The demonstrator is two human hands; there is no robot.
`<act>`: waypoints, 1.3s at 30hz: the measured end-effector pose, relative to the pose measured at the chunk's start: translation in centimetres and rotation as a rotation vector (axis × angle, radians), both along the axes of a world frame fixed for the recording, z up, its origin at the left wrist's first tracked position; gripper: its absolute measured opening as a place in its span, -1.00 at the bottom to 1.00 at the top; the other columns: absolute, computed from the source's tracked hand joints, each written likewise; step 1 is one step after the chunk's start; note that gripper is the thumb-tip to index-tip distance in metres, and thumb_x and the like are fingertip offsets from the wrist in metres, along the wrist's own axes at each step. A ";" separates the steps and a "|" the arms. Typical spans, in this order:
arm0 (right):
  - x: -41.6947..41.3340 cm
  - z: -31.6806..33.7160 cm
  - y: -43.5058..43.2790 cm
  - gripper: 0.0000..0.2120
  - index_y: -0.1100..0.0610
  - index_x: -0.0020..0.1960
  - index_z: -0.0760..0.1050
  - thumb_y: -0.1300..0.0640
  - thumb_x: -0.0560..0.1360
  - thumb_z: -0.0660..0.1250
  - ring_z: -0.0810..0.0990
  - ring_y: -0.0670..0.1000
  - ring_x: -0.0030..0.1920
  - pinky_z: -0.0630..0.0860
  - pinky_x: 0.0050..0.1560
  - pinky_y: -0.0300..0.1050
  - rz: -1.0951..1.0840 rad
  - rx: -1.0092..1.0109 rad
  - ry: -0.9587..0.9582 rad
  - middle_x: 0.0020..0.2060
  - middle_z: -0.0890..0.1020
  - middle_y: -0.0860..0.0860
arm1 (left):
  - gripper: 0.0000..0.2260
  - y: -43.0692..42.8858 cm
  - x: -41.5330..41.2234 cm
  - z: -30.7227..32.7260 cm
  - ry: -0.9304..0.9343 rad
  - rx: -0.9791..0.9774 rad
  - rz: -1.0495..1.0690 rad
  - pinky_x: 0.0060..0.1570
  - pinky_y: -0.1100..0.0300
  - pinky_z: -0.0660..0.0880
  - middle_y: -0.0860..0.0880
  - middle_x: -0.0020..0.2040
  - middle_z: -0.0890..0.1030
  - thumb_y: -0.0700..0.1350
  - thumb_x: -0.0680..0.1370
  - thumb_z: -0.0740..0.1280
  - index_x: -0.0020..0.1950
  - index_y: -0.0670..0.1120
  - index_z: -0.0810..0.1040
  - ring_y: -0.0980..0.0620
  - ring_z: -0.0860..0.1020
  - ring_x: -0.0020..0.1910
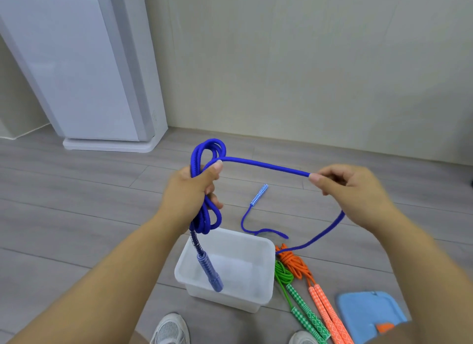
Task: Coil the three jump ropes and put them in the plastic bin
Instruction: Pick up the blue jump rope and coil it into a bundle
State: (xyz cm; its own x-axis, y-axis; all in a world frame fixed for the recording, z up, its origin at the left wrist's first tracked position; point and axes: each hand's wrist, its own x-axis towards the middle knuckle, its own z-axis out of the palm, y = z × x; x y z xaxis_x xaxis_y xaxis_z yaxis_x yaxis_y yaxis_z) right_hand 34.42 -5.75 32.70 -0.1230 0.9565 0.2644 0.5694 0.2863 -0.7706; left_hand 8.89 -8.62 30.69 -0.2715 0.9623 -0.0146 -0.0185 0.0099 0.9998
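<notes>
blue jump rope (266,165) is held in both hands at the centre of the frame. several loops of it are gripped in the left hand (189,187), whose fingers are curled round the bundle with the thumb laid on top; the loops are seen rising above the fist and hanging below it. one blue handle (210,269) is hung from that bundle, down over the open plastic bin (230,299); whether it touches the bin cannot be told. a straight stretch of rope is drawn rightward to the right hand (355,190), where it is pinched between thumb and fingertips. below that hand the rope is draped in a slack curve to the floor beside the bin's right rim, and it ends at the second blue handle (259,194), laid on the floor beyond the bin.

just right of the bin, in the lower right of the frame, a coiled green jump rope (284,274) and a coiled orange jump rope (297,264) are laid side by side, handles toward the bottom edge. a flat light-blue object (368,315) is placed further right. two pale shoes (170,329) are cut off by the bottom edge. a tall white appliance (84,69) is stood at the upper left.
</notes>
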 end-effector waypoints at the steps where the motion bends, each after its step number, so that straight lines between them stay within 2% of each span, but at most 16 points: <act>1: 0.0 -0.2 0.0 -0.86 -0.02 -0.26 0.55 0.08 0.47 0.35 0.42 -0.18 -0.43 0.31 -0.40 -0.45 -0.011 0.009 0.032 -0.42 0.52 0.01 | -0.75 0.0 0.0 0.0 -0.013 0.001 0.024 -0.16 -0.09 0.57 0.04 -0.54 0.34 0.04 0.49 0.37 -0.18 -0.16 0.51 0.03 0.44 -0.59; 3: -0.6 -0.5 -0.1 -0.83 -0.06 -0.25 0.52 0.13 0.49 0.33 0.43 -0.17 -0.43 0.33 -0.38 -0.43 -0.012 0.048 0.081 -0.43 0.50 0.04 | -0.72 0.0 0.4 0.0 -0.019 0.007 0.048 -0.33 0.07 0.49 0.03 -0.54 0.33 0.07 0.49 0.35 -0.20 -0.15 0.53 0.02 0.40 -0.59; 5: -1.9 -0.9 -0.4 -0.82 -0.08 -0.26 0.51 0.12 0.50 0.32 0.44 -0.03 -0.39 0.42 -0.30 -0.27 -0.010 0.093 0.087 -0.41 0.50 0.11 | -0.67 0.1 1.1 -0.2 -0.006 0.016 0.061 -0.44 0.19 0.40 0.04 -0.56 0.34 0.12 0.50 0.33 -0.21 -0.15 0.53 0.02 0.39 -0.58; 7: -3.4 -1.1 -0.8 -0.83 -0.07 -0.27 0.51 0.09 0.49 0.33 0.50 0.14 -0.30 0.46 -0.25 -0.09 0.001 0.128 0.072 -0.38 0.53 0.15 | -0.65 0.3 1.8 -0.4 0.023 0.021 0.067 -0.47 0.22 0.39 0.04 -0.56 0.35 0.16 0.49 0.32 -0.21 -0.14 0.53 0.03 0.40 -0.57; 9: -4.9 -1.3 -1.2 -0.85 -0.04 -0.26 0.52 0.07 0.49 0.33 0.52 0.15 -0.28 0.44 -0.25 -0.05 0.033 0.147 0.058 -0.40 0.54 0.10 | -0.64 0.4 2.5 -0.5 0.039 0.030 0.065 -0.45 0.21 0.40 0.05 -0.55 0.37 0.17 0.49 0.31 -0.21 -0.13 0.52 0.04 0.42 -0.56; 14: -7.4 -1.6 -1.8 -0.84 0.07 -0.19 0.55 0.05 0.51 0.29 0.51 0.10 -0.30 0.43 -0.24 -0.06 0.114 0.134 -0.044 -0.40 0.55 0.08 | -0.63 0.8 3.5 -0.7 0.042 0.078 0.073 -0.40 0.16 0.46 0.04 -0.53 0.45 0.15 0.43 0.39 -0.18 -0.18 0.50 0.03 0.49 -0.51; 17: -8.5 -1.6 -1.8 -0.78 0.19 -0.18 0.51 0.12 0.56 0.20 0.46 0.09 -0.28 0.39 -0.24 -0.01 0.184 0.158 -0.170 -0.36 0.51 0.10 | -0.64 0.8 3.8 -0.6 0.062 0.091 0.094 -0.45 0.19 0.43 0.05 -0.55 0.45 0.12 0.40 0.43 -0.28 -0.14 0.43 0.03 0.50 -0.49; 22: -9.5 -1.9 -2.0 -0.77 0.18 0.00 0.52 0.18 0.59 0.09 0.46 0.08 -0.12 0.41 -0.08 -0.02 0.280 0.139 -0.333 -0.15 0.48 0.09 | -0.61 0.8 3.7 -0.5 0.019 0.055 0.120 -0.44 0.16 0.38 0.02 -0.54 0.46 0.12 0.37 0.47 -0.28 -0.19 0.46 0.02 0.38 -0.54; 25: -9.4 -1.9 -2.3 -0.76 0.08 0.08 0.54 0.16 0.60 0.11 0.44 0.04 -0.10 0.38 -0.06 -0.11 0.304 0.114 -0.324 -0.13 0.45 0.06 | -0.53 0.8 3.3 -0.5 -0.039 0.033 0.147 -0.39 0.12 0.32 -0.06 -0.46 0.40 0.15 0.35 0.47 -0.17 -0.28 0.53 -0.02 0.33 -0.45; 29: -9.1 -1.8 -2.2 -0.75 -0.02 0.15 0.56 0.14 0.58 0.17 0.43 0.00 -0.10 0.32 -0.14 -0.23 0.286 0.109 -0.295 -0.15 0.48 0.04 | -0.64 1.0 3.1 -0.5 -0.130 0.023 0.117 -0.32 0.12 0.40 -0.10 -0.37 0.37 0.12 0.40 0.44 -0.21 -0.14 0.43 -0.07 0.35 -0.38; 31: -8.8 -1.9 -2.1 -0.79 0.04 0.09 0.58 0.13 0.57 0.20 0.48 0.03 -0.12 0.39 -0.09 -0.15 0.236 0.101 -0.264 -0.17 0.53 0.04 | -0.70 1.1 3.1 -0.3 -0.231 0.027 0.082 -0.33 0.15 0.53 -0.10 -0.30 0.51 0.05 0.46 0.41 -0.17 -0.17 0.46 -0.07 0.51 -0.35; 33: -8.4 -2.2 -1.9 -0.83 0.09 -0.02 0.58 0.09 0.56 0.22 0.54 0.06 -0.17 0.47 -0.08 -0.03 0.191 0.054 -0.209 -0.21 0.57 0.03 | -0.82 1.0 3.1 0.0 -0.342 0.067 0.025 -0.22 0.03 0.62 -0.13 -0.17 0.65 -0.03 0.52 0.36 -0.08 -0.14 0.50 -0.07 0.66 -0.19; 36: -7.7 -2.6 -1.7 -0.82 0.03 -0.16 0.52 0.04 0.56 0.21 0.55 0.00 -0.30 0.54 -0.15 -0.03 0.191 -0.088 -0.157 -0.31 0.60 -0.05 | -0.91 0.9 2.7 0.4 -0.400 0.144 -0.024 -0.11 -0.07 0.62 -0.11 -0.26 0.67 -0.14 0.56 0.30 -0.10 -0.15 0.49 -0.11 0.68 -0.15; 39: -6.8 -2.8 -1.8 -0.77 0.05 -0.12 0.57 0.00 0.57 0.19 0.48 -0.16 -0.45 0.49 -0.25 -0.23 0.249 -0.221 -0.132 -0.38 0.57 -0.07 | -0.84 0.8 2.5 0.5 -0.458 0.181 -0.043 -0.13 -0.08 0.63 -0.04 -0.41 0.53 -0.17 0.58 0.26 -0.19 -0.19 0.45 -0.01 0.62 -0.35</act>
State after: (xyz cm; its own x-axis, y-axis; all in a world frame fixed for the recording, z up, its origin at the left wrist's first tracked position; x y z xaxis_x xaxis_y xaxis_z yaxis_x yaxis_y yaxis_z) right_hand 27.58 -7.57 29.91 -0.3786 0.9253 0.0206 0.6018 0.2630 -0.7541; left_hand 11.39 -7.79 31.19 -0.2358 0.9708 0.0453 -0.4602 -0.1526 0.8746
